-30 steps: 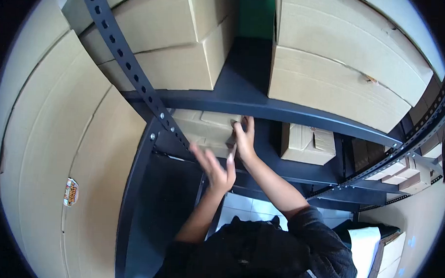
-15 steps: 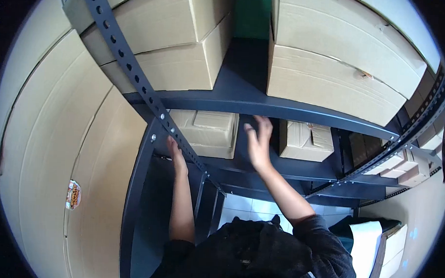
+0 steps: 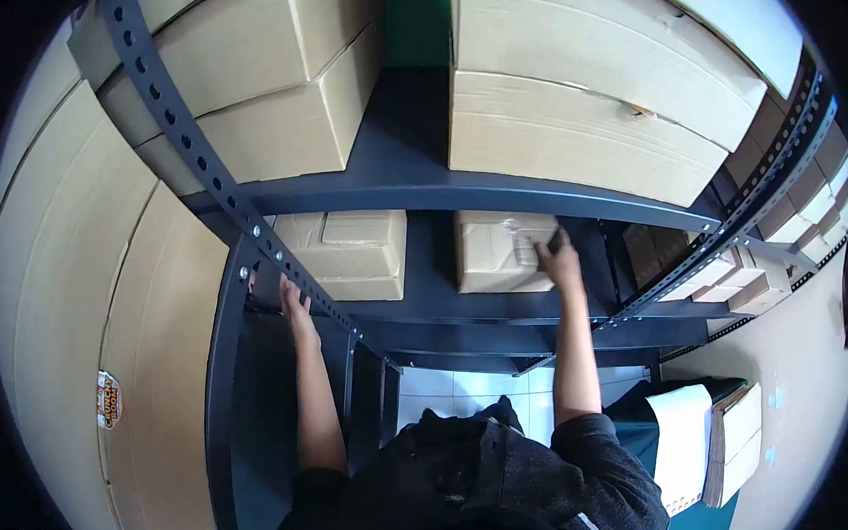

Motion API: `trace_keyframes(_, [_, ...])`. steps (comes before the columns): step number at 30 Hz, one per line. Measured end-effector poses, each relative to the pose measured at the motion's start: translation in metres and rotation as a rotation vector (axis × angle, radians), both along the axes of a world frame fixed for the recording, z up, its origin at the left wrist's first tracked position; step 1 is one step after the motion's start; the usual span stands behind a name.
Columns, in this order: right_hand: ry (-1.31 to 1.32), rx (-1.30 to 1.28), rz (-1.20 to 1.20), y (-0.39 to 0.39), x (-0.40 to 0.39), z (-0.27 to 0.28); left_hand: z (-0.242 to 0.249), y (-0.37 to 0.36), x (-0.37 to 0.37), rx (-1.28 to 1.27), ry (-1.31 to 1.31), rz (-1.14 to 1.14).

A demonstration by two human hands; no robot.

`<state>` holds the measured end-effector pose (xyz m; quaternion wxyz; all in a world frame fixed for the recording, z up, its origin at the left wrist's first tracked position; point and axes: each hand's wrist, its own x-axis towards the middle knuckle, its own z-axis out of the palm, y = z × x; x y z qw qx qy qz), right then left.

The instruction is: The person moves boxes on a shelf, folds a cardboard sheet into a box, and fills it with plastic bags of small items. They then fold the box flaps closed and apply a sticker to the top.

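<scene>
My right hand [image 3: 560,262] is at the right end of a small taped cardboard box [image 3: 488,258] on the middle shelf. Its fingers are apart and touch the box's right side, without wrapping round it. To the left, a wider cardboard box [image 3: 354,253] with a raised flat piece on top sits on the same shelf. My left hand [image 3: 295,309] is open, fingers stretched out, near that box's left end and next to the perforated metal upright [image 3: 223,185]. The upright partly hides where those fingers meet the box.
Large cartons [image 3: 588,121] stand stacked on the upper shelf [image 3: 399,191], whose edge overhangs the middle one. A tall carton [image 3: 150,349] with a sticker stands close on the left. Smaller boxes [image 3: 759,286] fill shelving at the right, above folded cardboard [image 3: 737,444].
My right hand has moved from the gap between the two boxes to the small box's right end. The small box now sits closer to the wider box. The view has shifted right.
</scene>
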<state>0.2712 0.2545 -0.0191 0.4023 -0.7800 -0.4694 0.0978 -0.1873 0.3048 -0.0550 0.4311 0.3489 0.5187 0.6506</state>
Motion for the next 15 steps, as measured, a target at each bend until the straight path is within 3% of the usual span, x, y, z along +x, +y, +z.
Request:
trace_keyframes(1, [0.04,-0.053,0.031,-0.003,-0.024,0.016,0.001,0.0,-0.001,-0.015,0.005,0.01])
trace_keyframes(3, [-0.03,-0.02,0.017,0.014,-0.044,-0.016,0.002,0.001,-0.003,-0.018,0.003,-0.001])
trace_keyframes(7, [-0.071,-0.128,-0.044,0.011,-0.105,0.011,0.011,-0.006,-0.001,-0.02,0.026,-0.037])
trace_keyframes(15, [-0.147,-0.172,-0.101,0.01,-0.125,0.01,0.02,-0.004,-0.001,-0.059,0.065,-0.066])
